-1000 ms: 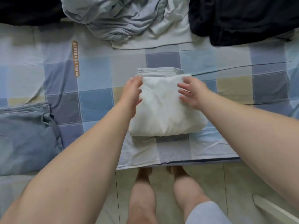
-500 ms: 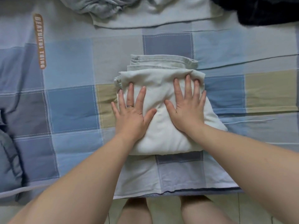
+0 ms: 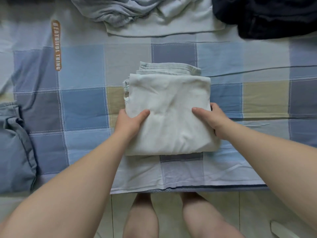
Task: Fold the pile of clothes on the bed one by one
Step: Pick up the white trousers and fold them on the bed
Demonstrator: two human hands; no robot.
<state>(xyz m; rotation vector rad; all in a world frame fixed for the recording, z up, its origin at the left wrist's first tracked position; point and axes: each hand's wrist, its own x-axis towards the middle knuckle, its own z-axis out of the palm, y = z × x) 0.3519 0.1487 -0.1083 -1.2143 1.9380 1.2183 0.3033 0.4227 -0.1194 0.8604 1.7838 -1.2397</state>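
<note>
Checked bed [image 3: 82, 107]: left hand [image 3: 130, 123] and right hand [image 3: 214, 121] grip the folded white garment [image 3: 169, 115], thumbs on top; a grey and dark pile [image 3: 188, 12] remains unfolded.

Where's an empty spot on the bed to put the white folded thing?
Bare sheet lies between the white folded garment and the blue clothes at left, and to its right below the dark clothes. The far edge is crowded by the grey pile.
</note>
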